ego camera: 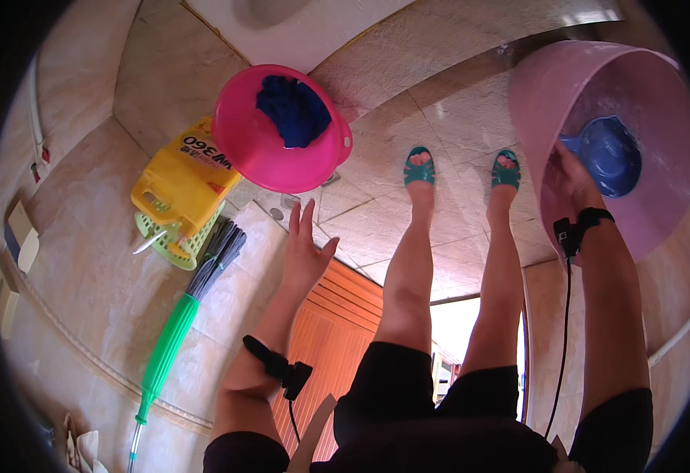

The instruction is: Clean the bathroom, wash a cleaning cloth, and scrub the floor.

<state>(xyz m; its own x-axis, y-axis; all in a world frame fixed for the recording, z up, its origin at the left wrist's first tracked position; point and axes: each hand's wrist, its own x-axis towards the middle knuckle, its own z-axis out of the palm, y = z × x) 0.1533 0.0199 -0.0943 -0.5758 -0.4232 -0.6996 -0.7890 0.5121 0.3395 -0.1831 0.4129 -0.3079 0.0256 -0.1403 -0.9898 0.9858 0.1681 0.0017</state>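
My right hand (572,171) reaches into a large pink plastic tub (525,100) on the right and grips the handle of a blue plastic water dipper (612,155). Some of its fingers are hidden from me. The dipper's bowl lies inside the tub, against a wet-looking surface. My left hand (309,254) is held in the air with fingers apart, nothing in it. Beyond its fingertips stands a bright pink basin (244,142) with a bunched dark blue cloth (293,111) in it.
A yellow plastic jug (182,177) bearing writing sits by a light green perforated basket (188,257), left of the basin. Nearby leans a green-handled broom (170,343). My feet in green sandals (420,168) stand on floor tiles (457,254). A cable (566,331) hangs from my right wrist strap.
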